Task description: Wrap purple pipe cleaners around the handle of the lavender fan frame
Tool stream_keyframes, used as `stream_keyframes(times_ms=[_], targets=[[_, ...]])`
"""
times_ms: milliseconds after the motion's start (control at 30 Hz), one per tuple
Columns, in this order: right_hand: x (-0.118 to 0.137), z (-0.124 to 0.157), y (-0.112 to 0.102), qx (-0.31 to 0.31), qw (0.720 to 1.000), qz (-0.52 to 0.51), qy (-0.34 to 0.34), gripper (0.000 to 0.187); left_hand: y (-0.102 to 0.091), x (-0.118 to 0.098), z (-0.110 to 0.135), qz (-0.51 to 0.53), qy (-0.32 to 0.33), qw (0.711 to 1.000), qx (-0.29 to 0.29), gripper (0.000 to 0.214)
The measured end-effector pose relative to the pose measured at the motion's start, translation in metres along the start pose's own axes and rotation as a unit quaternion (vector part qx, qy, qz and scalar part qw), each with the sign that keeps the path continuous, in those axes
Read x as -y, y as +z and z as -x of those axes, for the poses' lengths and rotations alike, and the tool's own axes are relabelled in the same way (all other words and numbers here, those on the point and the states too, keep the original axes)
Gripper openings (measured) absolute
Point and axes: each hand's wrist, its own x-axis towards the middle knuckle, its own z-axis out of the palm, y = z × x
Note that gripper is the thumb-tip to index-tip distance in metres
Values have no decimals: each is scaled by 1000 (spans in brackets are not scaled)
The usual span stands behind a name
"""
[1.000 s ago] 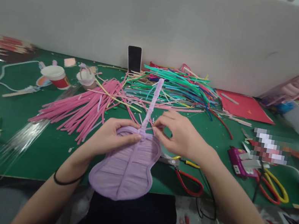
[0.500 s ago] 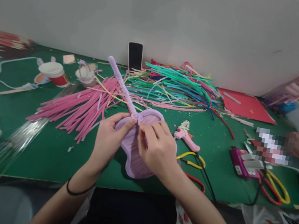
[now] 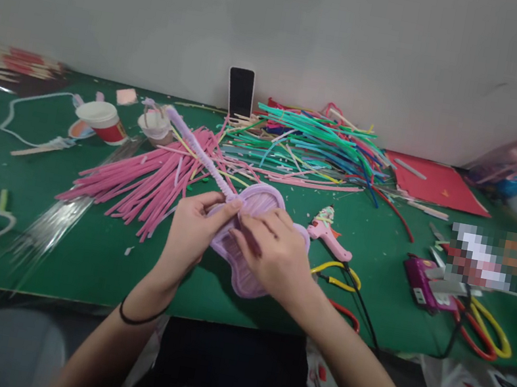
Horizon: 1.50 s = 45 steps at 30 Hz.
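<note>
A lilac pipe-cleaner fan with a lobed, thick fuzzy rim and a streaked flat middle is held just above the table. Its long fuzzy handle points away and to the left. My left hand is closed around the spot where handle and rim meet, thumb on top. Bent over the fan's face, my right hand has its fingertips at the same joint, close to the left thumb. What lies under the right fingertips is hidden.
Pink pipe cleaners lie left of the fan, green and blue ones behind it. On the right are a pink glue gun, yellow-handled pliers and a purple glue gun. A phone leans on the wall.
The fan's handle has swung left and lower. My right thumb has come a little away from its fingertips. At the far right, the co-worker's hand has moved out towards the edge.
</note>
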Motion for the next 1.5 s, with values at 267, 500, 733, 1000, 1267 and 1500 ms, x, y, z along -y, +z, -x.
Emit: stream_keyframes(times_ms=[267, 500, 733, 1000, 1267, 1500], targets=[[-13, -15, -21, 45, 953, -243, 176, 9, -4, -16, -6, -81, 24, 994, 63, 29], [-14, -32, -27, 146, 910, -251, 297, 7, 3, -14, -1, -84, 24, 993, 74, 31], [-32, -40, -30, 249, 756, -452, 404, 8, 3, -10, 2, -91, 17, 994, 65, 30], [-42, -39, -27, 247, 823, -391, 330, 37, 2, -4, 1, -77, 26, 994, 72, 30], [-54, -54, -31, 329, 768, -435, 335, 12, 1, -3, -1, -103, 32, 991, 78, 33], [-50, -54, -19, 224, 768, -453, 393, 13, 3, 7, -2, -79, 1, 994, 81, 36]])
